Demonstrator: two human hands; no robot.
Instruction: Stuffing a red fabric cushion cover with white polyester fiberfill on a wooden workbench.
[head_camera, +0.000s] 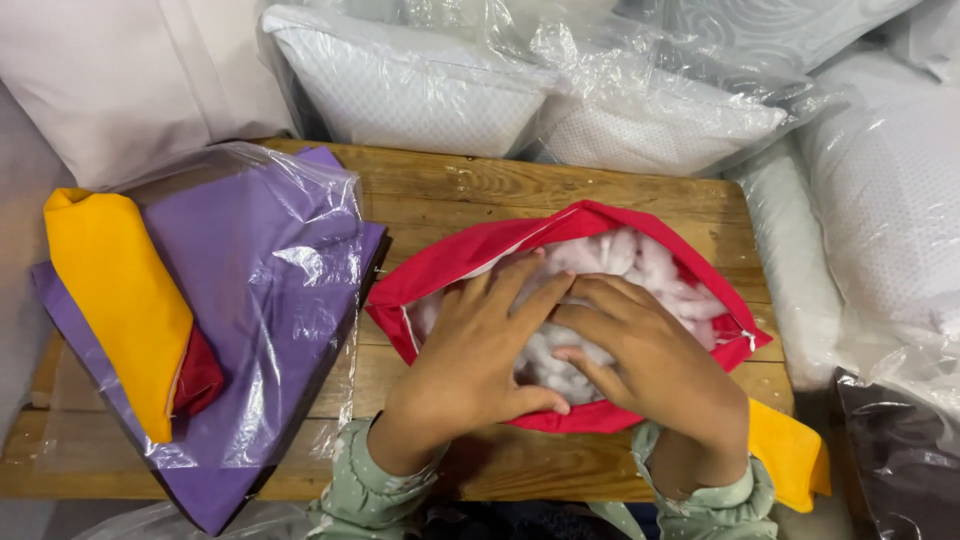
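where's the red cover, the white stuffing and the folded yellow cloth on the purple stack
red cover (470, 252): head view, upper left edge of the open mouth
white stuffing (640, 258): head view, clump above the fingers
folded yellow cloth (120, 295): head view, middle of the fold

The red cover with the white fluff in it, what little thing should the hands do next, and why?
Probably press the white stuffing deeper into the red cover. Both the left hand and right hand lie flat on it, and fluff bulges out of the wide-open mouth on the wooden table.
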